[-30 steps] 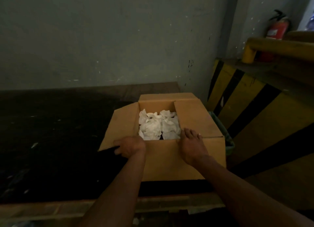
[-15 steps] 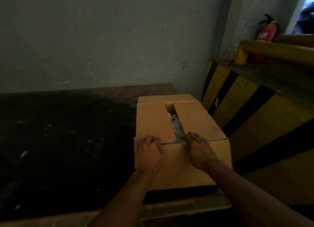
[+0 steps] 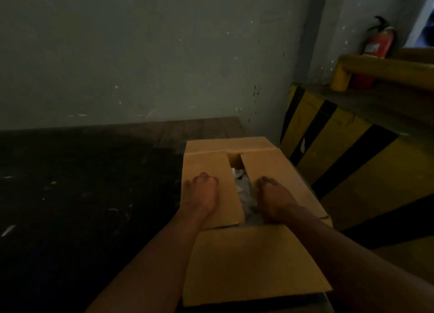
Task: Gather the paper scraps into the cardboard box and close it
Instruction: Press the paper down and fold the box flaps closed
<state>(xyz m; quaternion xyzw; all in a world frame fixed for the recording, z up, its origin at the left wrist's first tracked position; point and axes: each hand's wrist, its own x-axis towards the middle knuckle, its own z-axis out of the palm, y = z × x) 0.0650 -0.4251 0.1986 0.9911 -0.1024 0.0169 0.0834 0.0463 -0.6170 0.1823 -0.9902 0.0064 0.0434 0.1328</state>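
Left hand [image 3: 199, 196] and right hand [image 3: 276, 199], fingers flat, are pressing the side flaps [image 3: 209, 165] of the brown cardboard box [image 3: 253, 261], spread a second ago. Closing is beginning over white paper scraps [image 3: 240, 186]

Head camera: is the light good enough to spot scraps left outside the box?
Head view: dim and soft; the cardboard box and paper scraps in its flap gap still read; the dark surface left of it is almost black, so its pale flecks cannot be identified; the fire extinguisher is blurred.
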